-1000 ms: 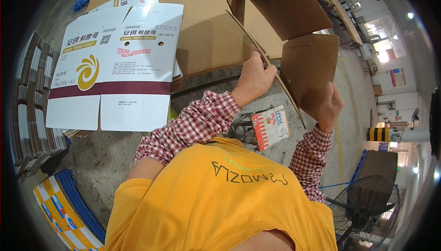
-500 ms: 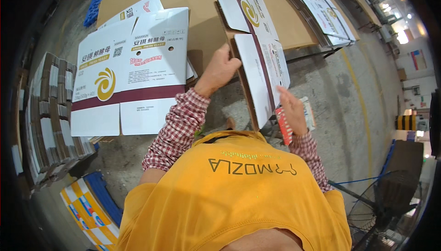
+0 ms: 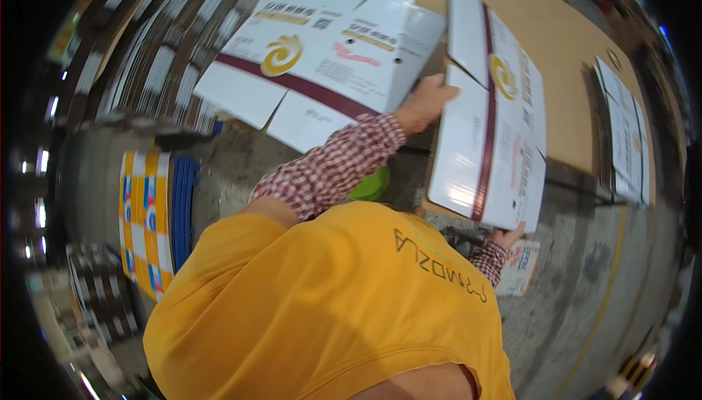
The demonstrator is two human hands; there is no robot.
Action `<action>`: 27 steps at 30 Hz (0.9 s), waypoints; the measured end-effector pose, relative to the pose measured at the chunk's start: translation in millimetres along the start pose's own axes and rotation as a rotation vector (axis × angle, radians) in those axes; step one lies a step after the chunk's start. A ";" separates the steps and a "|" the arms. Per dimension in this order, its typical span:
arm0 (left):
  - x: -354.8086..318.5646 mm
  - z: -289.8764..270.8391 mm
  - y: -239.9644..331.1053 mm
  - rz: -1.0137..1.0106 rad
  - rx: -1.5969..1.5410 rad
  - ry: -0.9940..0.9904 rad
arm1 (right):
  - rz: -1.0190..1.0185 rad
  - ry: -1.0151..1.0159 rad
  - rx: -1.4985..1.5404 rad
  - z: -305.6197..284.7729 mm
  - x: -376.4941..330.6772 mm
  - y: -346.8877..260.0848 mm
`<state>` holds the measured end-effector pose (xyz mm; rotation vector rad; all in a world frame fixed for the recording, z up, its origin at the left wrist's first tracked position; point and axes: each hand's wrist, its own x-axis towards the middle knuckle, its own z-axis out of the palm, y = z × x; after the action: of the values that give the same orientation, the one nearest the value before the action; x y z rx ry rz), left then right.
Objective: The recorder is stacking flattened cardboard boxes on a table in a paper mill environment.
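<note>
White flat carton (image 3: 488, 133) with a maroon stripe is gripped by left hand (image 3: 426, 100) and right hand (image 3: 506, 236) at its edges.

right hand (image 3: 507, 237): mostly hidden behind the carton (image 3: 488, 129); only fingertips show at the carton's 5 o'clock corner, grip unclear.
left hand (image 3: 426, 102): fingers tucked behind the carton's 9 o'clock edge; palm side unseen.
carton: far face not visible; printing too blurred to make out.
flat box stack (image 3: 322, 56): its 12 o'clock end blurs toward the rim; lower sheets covered by the top one.
green thing (image 3: 369, 186): mostly hidden by the sleeve (image 3: 329, 170); kind cannot be told.
packet (image 3: 519, 268): at 4 o'clock, partly behind the cuff, blurred.
side stacks (image 3: 621, 129): at 3 o'clock, smeared by the lens.
</note>
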<state>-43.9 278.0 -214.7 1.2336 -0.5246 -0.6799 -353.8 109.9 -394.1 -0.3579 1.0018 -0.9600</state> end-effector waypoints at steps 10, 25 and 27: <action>-93.3 -71.9 97.9 0.326 -0.027 0.140 | -0.319 -0.601 -0.458 136.6 -20.0 -10.4; -208.2 -251.5 -50.7 0.039 -0.383 0.939 | -0.306 -0.739 -1.372 315.4 5.0 201.3; -244.5 -270.6 -41.4 0.031 -0.341 1.035 | 0.216 -0.846 -1.027 323.0 -69.2 184.4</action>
<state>-33.7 627.9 -325.1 1.0773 0.4181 -0.0345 -2.1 218.8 -306.7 -1.3477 0.6346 0.0312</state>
